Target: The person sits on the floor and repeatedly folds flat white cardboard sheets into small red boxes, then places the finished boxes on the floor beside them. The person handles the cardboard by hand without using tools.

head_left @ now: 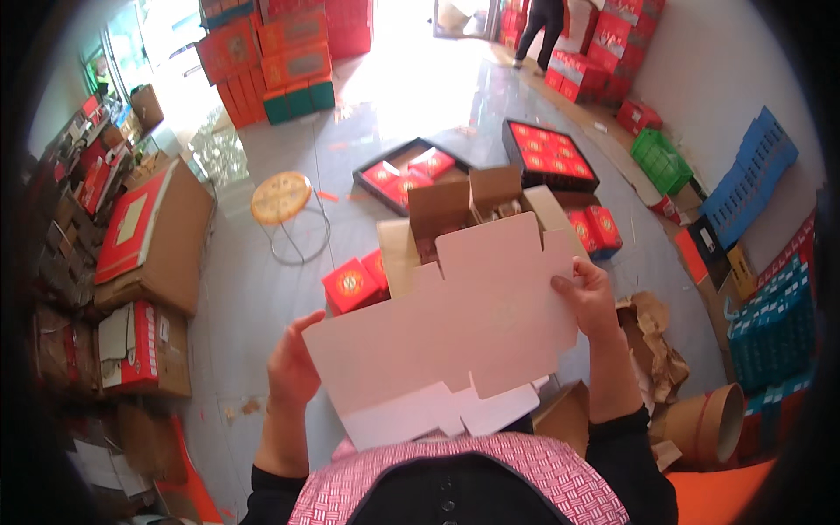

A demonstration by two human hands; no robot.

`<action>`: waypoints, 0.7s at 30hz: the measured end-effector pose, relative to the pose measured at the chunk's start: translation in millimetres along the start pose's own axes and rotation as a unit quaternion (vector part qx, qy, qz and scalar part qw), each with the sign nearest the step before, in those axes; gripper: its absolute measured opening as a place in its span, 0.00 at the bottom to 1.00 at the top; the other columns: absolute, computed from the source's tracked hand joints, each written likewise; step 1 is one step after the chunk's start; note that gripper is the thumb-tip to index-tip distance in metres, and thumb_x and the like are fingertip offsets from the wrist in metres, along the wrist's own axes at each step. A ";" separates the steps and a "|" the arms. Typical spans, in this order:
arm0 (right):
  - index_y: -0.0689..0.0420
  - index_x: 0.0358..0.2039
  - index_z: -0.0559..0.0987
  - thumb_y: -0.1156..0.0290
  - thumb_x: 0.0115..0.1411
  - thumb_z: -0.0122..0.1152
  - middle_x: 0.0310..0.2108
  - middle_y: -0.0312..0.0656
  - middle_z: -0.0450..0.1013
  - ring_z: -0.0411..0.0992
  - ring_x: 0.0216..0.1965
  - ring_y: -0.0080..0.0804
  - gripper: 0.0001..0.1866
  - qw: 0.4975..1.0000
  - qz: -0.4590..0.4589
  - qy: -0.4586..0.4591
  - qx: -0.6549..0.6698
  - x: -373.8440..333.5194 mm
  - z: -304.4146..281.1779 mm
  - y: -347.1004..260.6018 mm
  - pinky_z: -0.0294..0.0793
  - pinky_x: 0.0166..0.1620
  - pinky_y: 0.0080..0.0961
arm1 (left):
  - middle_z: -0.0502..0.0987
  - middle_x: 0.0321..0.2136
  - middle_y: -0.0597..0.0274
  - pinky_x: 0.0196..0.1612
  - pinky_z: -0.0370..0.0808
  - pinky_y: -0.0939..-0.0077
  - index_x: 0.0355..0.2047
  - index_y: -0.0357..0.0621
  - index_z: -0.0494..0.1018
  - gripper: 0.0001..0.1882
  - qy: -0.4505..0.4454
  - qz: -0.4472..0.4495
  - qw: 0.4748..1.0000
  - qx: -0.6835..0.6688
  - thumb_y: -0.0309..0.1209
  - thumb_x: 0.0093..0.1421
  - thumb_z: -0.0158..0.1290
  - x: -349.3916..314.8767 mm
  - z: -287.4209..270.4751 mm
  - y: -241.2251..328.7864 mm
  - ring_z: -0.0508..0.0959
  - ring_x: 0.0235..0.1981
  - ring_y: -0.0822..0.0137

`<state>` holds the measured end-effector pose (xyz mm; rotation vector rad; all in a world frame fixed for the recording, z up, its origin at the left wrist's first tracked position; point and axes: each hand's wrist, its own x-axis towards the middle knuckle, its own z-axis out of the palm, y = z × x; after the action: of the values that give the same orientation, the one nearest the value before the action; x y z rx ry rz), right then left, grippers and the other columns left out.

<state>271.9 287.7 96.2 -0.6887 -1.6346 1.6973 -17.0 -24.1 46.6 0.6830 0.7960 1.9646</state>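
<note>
A flat, unfolded cardboard box blank (490, 306) with cut flaps spans the space before my body, its plain pale side up. My left hand (296, 363) grips its left edge near the corner, the fingertips partly hidden. At the right edge my right hand (588, 297) pinches it, thumb on top and fingers underneath. More white card (420, 409) shows below the blank's near edge. Just beyond, partly covered by the blank, stands an open brown carton (440, 206) with its flaps up. Red gift boxes (352, 285) sit to the carton's left, and others (604, 229) to its right.
Two black trays hold red boxes, one partly filled (420, 147), one full (549, 156). A round stool (282, 197) is left of them. Large cartons (153, 236) line the left; a green crate (662, 162), crumpled paper (652, 341) and a cardboard tube (704, 424) lie right. A person (541, 33) stands far back.
</note>
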 end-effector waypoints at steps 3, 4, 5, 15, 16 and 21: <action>0.62 0.43 0.77 0.77 0.54 0.63 0.33 0.38 0.77 0.75 0.32 0.22 0.14 0.994 0.077 -0.077 0.005 55.5 -17.2 12.2 0.76 0.35 0.19 | 0.71 0.53 0.45 0.53 0.72 0.55 0.60 0.45 0.60 0.27 -0.070 0.016 0.995 0.072 0.27 0.61 0.52 28.7 20.4 10.6 0.70 0.56 0.53; 0.63 0.43 0.77 0.76 0.53 0.64 0.33 0.38 0.77 0.75 0.33 0.22 0.16 0.986 0.118 -0.088 -0.082 71.8 -19.3 9.4 0.76 0.36 0.21 | 0.71 0.52 0.45 0.54 0.71 0.55 0.60 0.46 0.61 0.29 -0.086 0.043 0.990 0.106 0.24 0.58 0.55 46.7 45.4 11.3 0.68 0.57 0.53; 0.63 0.43 0.77 0.76 0.52 0.65 0.34 0.37 0.76 0.74 0.34 0.22 0.17 0.981 0.123 -0.125 -0.084 87.0 -23.6 17.5 0.75 0.37 0.21 | 0.72 0.52 0.46 0.56 0.69 0.55 0.58 0.46 0.64 0.30 -0.133 0.067 0.972 0.181 0.21 0.55 0.57 64.2 57.6 15.1 0.67 0.59 0.52; 0.60 0.37 0.81 0.72 0.47 0.65 0.26 0.33 0.76 0.72 0.29 0.19 0.15 0.919 0.133 -0.240 -0.284 156.5 18.8 53.7 0.73 0.33 0.23 | 0.71 0.55 0.55 0.63 0.59 0.57 0.44 0.44 0.75 0.23 -0.234 0.131 0.691 0.671 0.12 0.47 0.49 109.7 35.9 -18.5 0.65 0.60 0.50; 0.60 0.38 0.81 0.72 0.47 0.64 0.26 0.34 0.76 0.73 0.29 0.20 0.15 0.906 0.137 -0.237 -0.322 154.6 16.4 53.2 0.73 0.33 0.23 | 0.69 0.57 0.57 0.65 0.56 0.56 0.48 0.48 0.73 0.26 -0.242 0.106 0.655 0.708 0.13 0.48 0.51 104.3 25.5 -19.2 0.63 0.62 0.51; 0.60 0.38 0.80 0.74 0.49 0.61 0.28 0.35 0.77 0.74 0.29 0.22 0.14 0.900 0.182 -0.242 -0.312 154.9 19.0 74.7 0.74 0.35 0.24 | 0.55 0.66 0.62 0.68 0.45 0.52 0.59 0.62 0.65 0.39 -0.356 -0.028 0.593 0.721 0.20 0.46 0.59 71.4 20.4 -11.3 0.49 0.68 0.55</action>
<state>151.2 395.8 35.4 -0.9727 -2.5997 1.6736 -29.2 48.4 62.1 2.1109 1.7100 0.3574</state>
